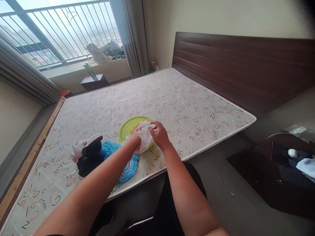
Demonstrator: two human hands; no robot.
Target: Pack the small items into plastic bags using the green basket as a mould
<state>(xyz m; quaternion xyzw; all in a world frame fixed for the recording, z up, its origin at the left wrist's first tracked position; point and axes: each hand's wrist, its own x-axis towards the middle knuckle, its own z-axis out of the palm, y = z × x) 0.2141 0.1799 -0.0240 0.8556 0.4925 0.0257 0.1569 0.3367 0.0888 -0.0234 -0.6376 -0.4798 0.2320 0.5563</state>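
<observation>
A white, thin plastic bag (145,137) sits in and over the near side of a green plastic basket (128,126) on the mattress. Something orange-yellow shows through the bag's opening; its kind is unclear. My left hand (136,141) reaches into the bag, its fingers mostly covered by the plastic. On the other side, my right hand (160,134) pinches the bag's edge between thumb and fingers. Close by on the left lie a blue plastic bag (130,168), a black plastic bag (90,157) and a pinkish-white plastic bag (78,147).
The letter-printed mattress (187,108) fills the middle, with a dark wooden headboard (233,65) behind it. To the right stands a dark cabinet (265,186) with a white round object on top. A small nightstand (94,82) is near the window railing (61,32).
</observation>
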